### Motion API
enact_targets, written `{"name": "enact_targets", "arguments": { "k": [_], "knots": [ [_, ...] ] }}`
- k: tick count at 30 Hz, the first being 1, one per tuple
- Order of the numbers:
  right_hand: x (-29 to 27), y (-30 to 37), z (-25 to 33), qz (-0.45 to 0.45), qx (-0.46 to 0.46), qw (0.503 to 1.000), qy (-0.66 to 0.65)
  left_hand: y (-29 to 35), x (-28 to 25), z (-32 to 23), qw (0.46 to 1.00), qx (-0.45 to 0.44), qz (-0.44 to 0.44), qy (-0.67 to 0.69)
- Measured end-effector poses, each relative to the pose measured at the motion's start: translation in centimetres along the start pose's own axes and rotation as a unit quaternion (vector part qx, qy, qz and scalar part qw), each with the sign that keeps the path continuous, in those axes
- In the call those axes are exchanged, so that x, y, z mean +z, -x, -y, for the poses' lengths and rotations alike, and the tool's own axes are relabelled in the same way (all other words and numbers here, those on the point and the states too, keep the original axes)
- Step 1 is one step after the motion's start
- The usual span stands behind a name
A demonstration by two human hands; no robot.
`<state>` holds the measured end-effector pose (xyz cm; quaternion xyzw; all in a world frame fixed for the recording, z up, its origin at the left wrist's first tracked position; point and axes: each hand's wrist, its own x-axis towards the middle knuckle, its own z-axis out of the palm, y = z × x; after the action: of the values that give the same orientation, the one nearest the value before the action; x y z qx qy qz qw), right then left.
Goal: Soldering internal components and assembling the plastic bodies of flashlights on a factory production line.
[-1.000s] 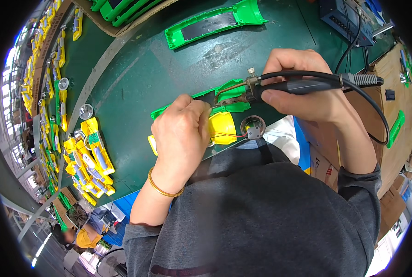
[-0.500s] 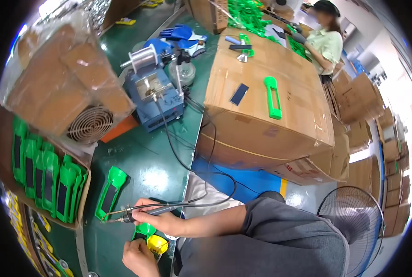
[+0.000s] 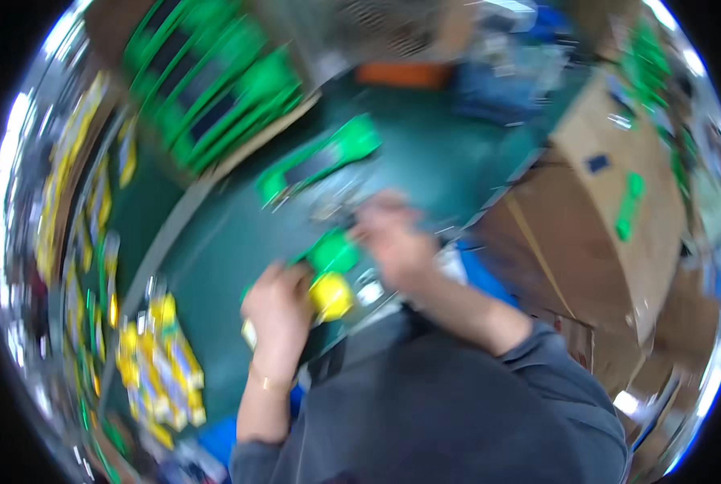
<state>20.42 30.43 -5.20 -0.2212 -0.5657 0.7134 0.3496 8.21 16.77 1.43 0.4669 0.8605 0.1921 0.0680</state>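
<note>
The picture is smeared by motion. My left hand is closed on a green plastic casing just above the bench near my body. A yellow round part sits against the casing's near end, beside my fingers. My right hand is closed around a soldering iron, its grip mostly hidden and its front end blurred. That end lies to the left of my fingers, between the held casing and another green casing with a dark panel, which lies farther back on the bench.
A cardboard box of green casings stands at the far left. Yellow parts are piled at the near left. An orange block and a blue soldering station stand at the back. A large carton is at the right.
My view has swung to the left, bringing the yellow pile in and shifting the bench things rightward. Both hands remain by the held casing; the iron's tip now blurs.
</note>
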Motion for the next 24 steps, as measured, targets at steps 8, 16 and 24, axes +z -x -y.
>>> {"name": "enact_targets", "arguments": {
  "k": [8, 16, 24],
  "knots": [
    [-0.7, -2.0, 3.4, -0.026, 0.136, 0.958, -0.252, -0.6, 0.3, 1.8, 0.999, -0.033, -0.007, 0.026],
    [0.0, -1.1, 3.5, -0.018, 0.141, 0.963, -0.227, 0.2, 0.1, 1.4, 1.0, -0.021, -0.013, 0.019],
    [-1.5, -1.6, 3.6, -0.033, 0.125, 0.973, -0.192, -0.1, -2.3, 4.9, 0.986, -0.056, -0.105, 0.116]
  ]
}}
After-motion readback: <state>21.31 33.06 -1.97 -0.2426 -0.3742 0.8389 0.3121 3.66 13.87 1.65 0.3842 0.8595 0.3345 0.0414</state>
